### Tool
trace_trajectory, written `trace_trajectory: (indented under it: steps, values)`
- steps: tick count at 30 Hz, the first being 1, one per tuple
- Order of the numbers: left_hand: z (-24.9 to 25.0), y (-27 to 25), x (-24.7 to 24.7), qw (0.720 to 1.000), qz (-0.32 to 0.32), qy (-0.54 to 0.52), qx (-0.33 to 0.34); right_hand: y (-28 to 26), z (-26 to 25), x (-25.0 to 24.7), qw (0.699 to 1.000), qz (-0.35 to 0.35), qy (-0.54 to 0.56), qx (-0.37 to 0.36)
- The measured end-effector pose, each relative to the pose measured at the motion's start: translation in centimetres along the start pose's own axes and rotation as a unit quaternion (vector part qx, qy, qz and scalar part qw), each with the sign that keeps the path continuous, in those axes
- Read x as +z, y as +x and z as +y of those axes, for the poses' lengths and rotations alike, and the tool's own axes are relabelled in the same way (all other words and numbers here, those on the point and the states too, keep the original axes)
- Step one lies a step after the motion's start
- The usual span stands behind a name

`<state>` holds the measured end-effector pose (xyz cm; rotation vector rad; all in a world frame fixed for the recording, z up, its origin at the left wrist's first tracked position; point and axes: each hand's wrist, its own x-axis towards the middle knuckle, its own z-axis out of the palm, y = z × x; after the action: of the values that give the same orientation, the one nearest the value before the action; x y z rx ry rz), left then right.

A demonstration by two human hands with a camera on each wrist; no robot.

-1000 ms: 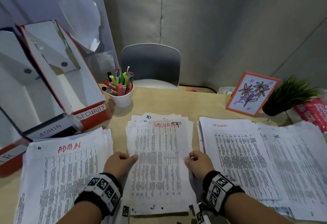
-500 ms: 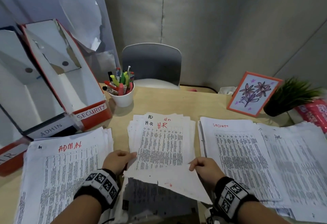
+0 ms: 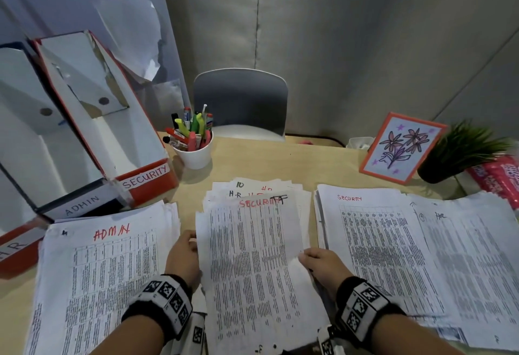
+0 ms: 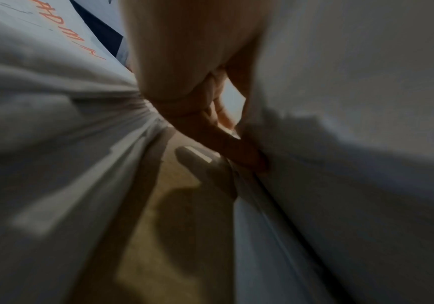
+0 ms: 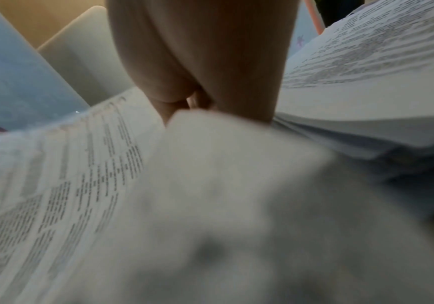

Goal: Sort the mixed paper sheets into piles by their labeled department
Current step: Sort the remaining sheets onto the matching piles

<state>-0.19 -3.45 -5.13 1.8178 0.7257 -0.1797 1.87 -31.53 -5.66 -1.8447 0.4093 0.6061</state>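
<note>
- Right hand [image 3: 323, 266] pinches the right edge of the top sheet [image 3: 258, 265] marked SECURITY; the fingers fold under the paper, thumb on top.
- Left hand [image 3: 182, 256] curls against the same sheet's left edge, fingertips tucked at the paper.
- That sheet lies between the two hands on the middle stack [image 3: 252, 189], its long axis running away from the person.
- Right of the middle stack, just beside it, sits the SECURITY pile [image 3: 373, 242]; the right hand is the nearer one, so the sheet likely travels rightward.
- Left of the middle stack lies the ADMIN pile [image 3: 106, 270].
- Beyond the SECURITY pile, farther right, an HR pile [image 3: 471, 242] overlaps it.
</note>
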Motion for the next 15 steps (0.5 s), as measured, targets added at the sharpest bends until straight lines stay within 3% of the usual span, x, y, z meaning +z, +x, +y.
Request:
trace_trajectory:
  steps: [15]
  values:
    - [-0.59,-0.01,-0.05,0.997,0.009,0.074,0.000,0.64,0.70,0.01,0.999,0.010,-0.038,0.000]
